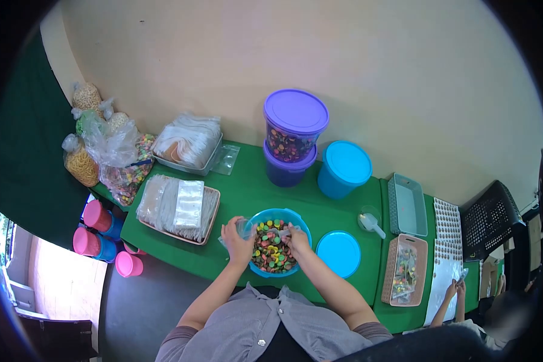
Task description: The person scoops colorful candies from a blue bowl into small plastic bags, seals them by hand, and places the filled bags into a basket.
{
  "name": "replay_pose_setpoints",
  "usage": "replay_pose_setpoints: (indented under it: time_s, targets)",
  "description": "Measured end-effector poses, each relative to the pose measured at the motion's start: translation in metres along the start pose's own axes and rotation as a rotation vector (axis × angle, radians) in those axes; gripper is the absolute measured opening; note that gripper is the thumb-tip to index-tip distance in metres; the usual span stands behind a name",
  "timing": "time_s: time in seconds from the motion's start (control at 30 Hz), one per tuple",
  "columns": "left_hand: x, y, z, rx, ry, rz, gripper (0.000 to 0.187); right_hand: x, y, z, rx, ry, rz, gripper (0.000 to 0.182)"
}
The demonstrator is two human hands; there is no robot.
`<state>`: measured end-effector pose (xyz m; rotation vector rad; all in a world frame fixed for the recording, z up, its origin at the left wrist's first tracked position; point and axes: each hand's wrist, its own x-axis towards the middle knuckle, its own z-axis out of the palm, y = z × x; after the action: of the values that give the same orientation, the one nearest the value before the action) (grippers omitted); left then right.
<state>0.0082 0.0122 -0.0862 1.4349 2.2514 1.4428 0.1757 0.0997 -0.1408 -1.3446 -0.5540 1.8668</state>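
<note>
A blue tub (306,224) of colorful, coin-like candies (274,252) stands in front of me on the green table. My left hand (238,242) is at its left rim, fingers closed on a clear plastic bag (244,227). Over the candies, my right hand (297,240) has its fingers pinched around something small and translucent. I cannot make out its kind. The tub's round blue lid (338,254) lies flat to the right.
Trays of clear bags (189,204) stand left and behind. Lidded purple tubs (296,111) are stacked near the wall beside a blue tub (345,169). Rightward are a scoop (373,224), a basket of filled bags (388,271) and another person's hands (456,291).
</note>
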Motion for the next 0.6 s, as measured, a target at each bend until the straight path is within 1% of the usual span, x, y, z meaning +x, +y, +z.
replay_pose_setpoints:
  time_s: [0.2, 0.27, 0.33, 0.4, 0.47, 0.6]
  targets:
    - [0.000, 0.002, -0.001, 0.008, -0.011, -0.028, 0.051, 0.001, 0.004, -0.002, 0.015, 0.040, 0.021, 0.025]
    - [0.000, 0.003, -0.002, 0.012, -0.011, -0.022, 0.049, 0.003, 0.006, -0.005, 0.015, -0.026, -0.001, 0.027]
    - [-0.003, 0.003, -0.004, 0.010, -0.013, -0.018, 0.048, 0.000, 0.009, -0.007, 0.012, -0.037, -0.019, 0.027]
    - [-0.007, 0.002, -0.007, 0.053, -0.079, 0.078, 0.045, -0.011, 0.005, -0.006, 0.004, -0.048, -0.038, 0.027]
    - [-0.020, 0.007, -0.011, 0.015, -0.092, 0.031, 0.044, -0.024, 0.005, -0.006, -0.073, -0.059, -0.018, 0.028]
    - [-0.032, 0.012, -0.017, -0.066, -0.078, -0.045, 0.044, -0.037, 0.011, -0.012, -0.064, -0.060, 0.018, 0.028]
